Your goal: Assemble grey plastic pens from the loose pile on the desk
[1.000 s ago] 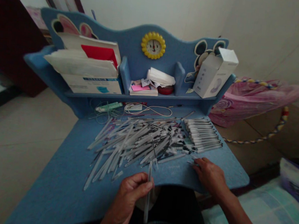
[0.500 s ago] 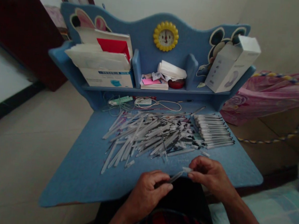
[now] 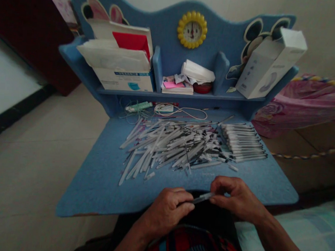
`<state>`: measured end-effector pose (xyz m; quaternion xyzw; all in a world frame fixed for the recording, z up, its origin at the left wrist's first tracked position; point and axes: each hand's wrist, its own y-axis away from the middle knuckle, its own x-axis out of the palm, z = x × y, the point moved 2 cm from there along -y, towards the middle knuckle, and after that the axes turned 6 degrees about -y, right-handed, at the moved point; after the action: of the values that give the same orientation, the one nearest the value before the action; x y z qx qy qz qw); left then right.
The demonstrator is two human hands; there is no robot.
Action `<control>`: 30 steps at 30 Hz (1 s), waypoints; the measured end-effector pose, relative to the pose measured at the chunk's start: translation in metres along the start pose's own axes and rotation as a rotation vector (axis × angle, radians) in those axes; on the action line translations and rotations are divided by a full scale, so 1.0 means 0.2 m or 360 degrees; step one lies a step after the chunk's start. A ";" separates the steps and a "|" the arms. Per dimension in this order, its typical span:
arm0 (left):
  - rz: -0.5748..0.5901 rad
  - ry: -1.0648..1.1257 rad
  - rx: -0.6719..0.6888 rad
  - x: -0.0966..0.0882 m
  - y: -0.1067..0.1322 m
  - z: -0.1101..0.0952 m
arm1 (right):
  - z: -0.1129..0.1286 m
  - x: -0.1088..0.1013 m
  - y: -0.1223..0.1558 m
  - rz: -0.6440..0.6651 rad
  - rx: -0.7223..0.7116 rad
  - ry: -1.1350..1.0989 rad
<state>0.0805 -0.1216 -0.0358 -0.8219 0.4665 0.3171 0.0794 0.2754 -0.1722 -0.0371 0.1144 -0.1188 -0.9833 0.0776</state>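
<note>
A big loose heap of white pens (image 3: 171, 147) covers the middle of a blue desk (image 3: 101, 174). A neat row of capped pens (image 3: 242, 143) lies to the right of the heap. Both my hands are at the desk's near edge, joined on one pen (image 3: 201, 199). My left hand (image 3: 168, 211) is closed round the pen's barrel. My right hand (image 3: 237, 199) pinches its pale far end. A single loose cap (image 3: 233, 168) lies just beyond my right hand.
The desk's blue back shelf (image 3: 186, 96) carries papers and a red folder (image 3: 123, 57), a yellow flower clock (image 3: 192, 29), a stack of notes, and a tilted white box (image 3: 271, 64). A white cable (image 3: 182, 112) lies under the shelf. Pink fabric (image 3: 306, 104) sits right.
My right hand left the desk surface and came to the pen in my left hand. The pen tilted from upright to lying across between both hands. The camera view shifted left.
</note>
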 end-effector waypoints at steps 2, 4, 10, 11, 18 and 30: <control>0.0054 -0.0010 0.0009 0.00 0.01 0.01 | -0.02 0.02 0.00 0.0058 0.0099 -0.0126; 0.0084 -0.0034 0.0014 0.00 0.01 0.02 | -0.05 0.04 0.00 0.0112 0.0232 -0.0258; 0.0097 -0.0139 0.0080 0.01 0.03 0.03 | -0.12 0.10 0.01 0.0160 0.0376 -0.0443; 0.0096 -0.0144 0.0102 0.01 0.03 0.03 | -0.12 0.11 0.02 0.0149 0.0370 -0.0476; 0.0149 -0.0225 0.0213 0.06 0.05 0.06 | -0.18 0.17 0.05 0.0124 0.0365 -0.0502; 0.0189 -0.0289 0.0156 0.12 0.08 0.12 | -0.26 0.25 0.03 0.0197 0.0439 -0.0534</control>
<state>0.0648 -0.1366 -0.0663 -0.7558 0.5202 0.3713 0.1424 0.2409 -0.1983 -0.0942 -0.0487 -0.2700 -0.9564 0.1004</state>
